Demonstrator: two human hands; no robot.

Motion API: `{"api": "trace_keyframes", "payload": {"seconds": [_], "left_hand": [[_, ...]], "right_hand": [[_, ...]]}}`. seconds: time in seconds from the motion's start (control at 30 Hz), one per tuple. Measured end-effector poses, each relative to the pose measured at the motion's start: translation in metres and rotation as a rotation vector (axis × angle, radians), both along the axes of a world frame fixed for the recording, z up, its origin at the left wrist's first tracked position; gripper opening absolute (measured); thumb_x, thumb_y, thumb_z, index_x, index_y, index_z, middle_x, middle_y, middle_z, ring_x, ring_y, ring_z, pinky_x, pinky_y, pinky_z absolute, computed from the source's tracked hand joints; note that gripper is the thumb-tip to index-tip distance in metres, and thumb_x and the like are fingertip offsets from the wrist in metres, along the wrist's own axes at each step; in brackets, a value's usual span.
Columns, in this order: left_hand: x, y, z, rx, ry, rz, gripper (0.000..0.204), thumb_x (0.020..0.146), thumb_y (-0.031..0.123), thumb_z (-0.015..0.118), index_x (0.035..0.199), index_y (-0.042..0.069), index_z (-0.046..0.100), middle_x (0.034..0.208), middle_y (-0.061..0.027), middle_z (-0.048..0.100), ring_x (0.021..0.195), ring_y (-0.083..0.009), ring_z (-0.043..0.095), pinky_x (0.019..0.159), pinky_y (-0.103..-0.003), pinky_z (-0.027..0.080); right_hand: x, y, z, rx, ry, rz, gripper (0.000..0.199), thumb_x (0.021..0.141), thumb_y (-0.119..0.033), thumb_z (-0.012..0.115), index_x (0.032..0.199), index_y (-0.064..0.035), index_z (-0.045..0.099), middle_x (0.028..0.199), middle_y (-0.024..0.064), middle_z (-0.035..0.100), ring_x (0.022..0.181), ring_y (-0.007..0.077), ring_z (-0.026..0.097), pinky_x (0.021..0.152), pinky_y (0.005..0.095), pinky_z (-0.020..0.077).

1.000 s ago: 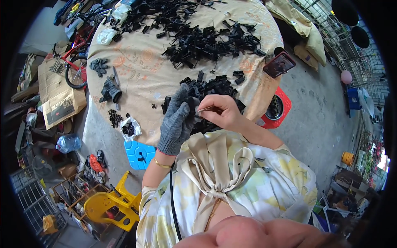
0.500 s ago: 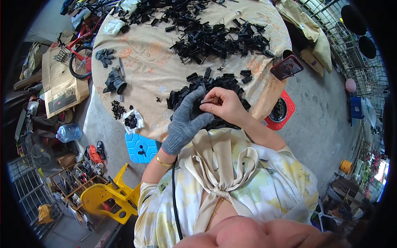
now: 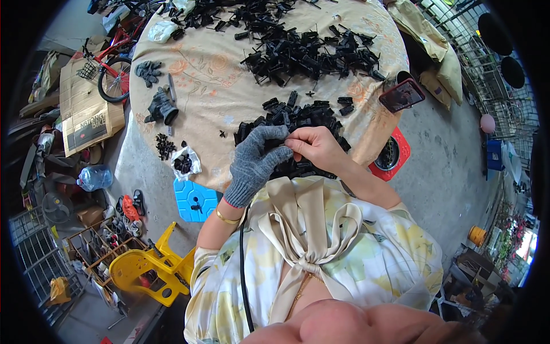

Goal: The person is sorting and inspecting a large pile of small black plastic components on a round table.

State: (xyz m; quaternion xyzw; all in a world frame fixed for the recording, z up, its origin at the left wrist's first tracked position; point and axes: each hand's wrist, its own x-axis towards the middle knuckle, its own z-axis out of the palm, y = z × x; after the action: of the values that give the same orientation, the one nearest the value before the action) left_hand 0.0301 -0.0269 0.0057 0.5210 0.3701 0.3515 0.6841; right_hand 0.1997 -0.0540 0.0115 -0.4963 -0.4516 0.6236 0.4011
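My left hand [image 3: 252, 160] wears a grey knit glove. Its fingers and thumb curl toward the fingertips of my bare right hand [image 3: 315, 144], which are pinched together. Whatever sits between the fingertips is too small and covered to make out. Both hands are over the near edge of a pile of black plastic pieces [image 3: 306, 114], close to my body. Farther off on the cloth-covered round table [image 3: 200, 109] spreads a bigger heap of black plastic parts with thin prongs [image 3: 303, 54].
At the table's left lie two dark gloves [image 3: 162, 108], a knife-like tool [image 3: 171, 86], small black bits [image 3: 165, 147] and a white bag of black pieces [image 3: 184, 163]. A phone [image 3: 401, 95] stands at the right edge. Blue [image 3: 195, 198] and red stools [image 3: 398, 152] flank the table.
My left hand's fingers have bent over toward the right hand, and the fingertips of both now meet. The right hand has turned slightly and stays pinched. The whole view has shifted a little.
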Motion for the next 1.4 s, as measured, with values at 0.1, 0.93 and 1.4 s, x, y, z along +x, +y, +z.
{"api": "trace_keyframes", "payload": {"seconds": [0.1, 0.93, 1.4], "left_hand": [[-0.002, 0.000, 0.000, 0.259, 0.121, 0.004, 0.031, 0.074, -0.004, 0.066, 0.103, 0.001, 0.056, 0.098, -0.0068, 0.060, 0.088, -0.0128, 0.058, 0.075, -0.025, 0.050], [-0.037, 0.031, -0.050, 0.590, 0.874, 0.043, 0.030, 0.076, 0.004, 0.058, 0.106, 0.004, 0.056, 0.100, -0.0139, 0.061, 0.091, -0.0286, 0.059, 0.082, -0.035, 0.045], [0.010, 0.040, -0.012, -0.047, -0.260, -0.086, 0.069, 0.074, 0.001, 0.068, 0.133, 0.002, 0.031, 0.120, -0.0110, 0.048, 0.108, -0.0177, 0.049, 0.093, -0.030, 0.041]], "right_hand": [[-0.005, 0.003, -0.006, 0.006, -0.015, -0.011, 0.013, 0.086, -0.009, 0.054, 0.084, 0.0003, 0.063, 0.065, -0.0012, 0.057, 0.057, 0.0037, 0.050, 0.051, 0.0179, 0.0395], [0.099, 0.169, -0.122, 0.246, -1.377, -0.221, 0.014, 0.066, -0.014, 0.057, 0.072, -0.0034, 0.064, 0.079, 0.0172, 0.063, 0.077, 0.0311, 0.063, 0.069, 0.0387, 0.0505], [0.006, 0.041, -0.021, 0.003, -0.049, -0.050, 0.023, 0.078, -0.016, 0.066, 0.089, 0.0041, 0.063, 0.074, 0.0000, 0.062, 0.065, 0.0020, 0.051, 0.057, 0.0176, 0.0405]]}}
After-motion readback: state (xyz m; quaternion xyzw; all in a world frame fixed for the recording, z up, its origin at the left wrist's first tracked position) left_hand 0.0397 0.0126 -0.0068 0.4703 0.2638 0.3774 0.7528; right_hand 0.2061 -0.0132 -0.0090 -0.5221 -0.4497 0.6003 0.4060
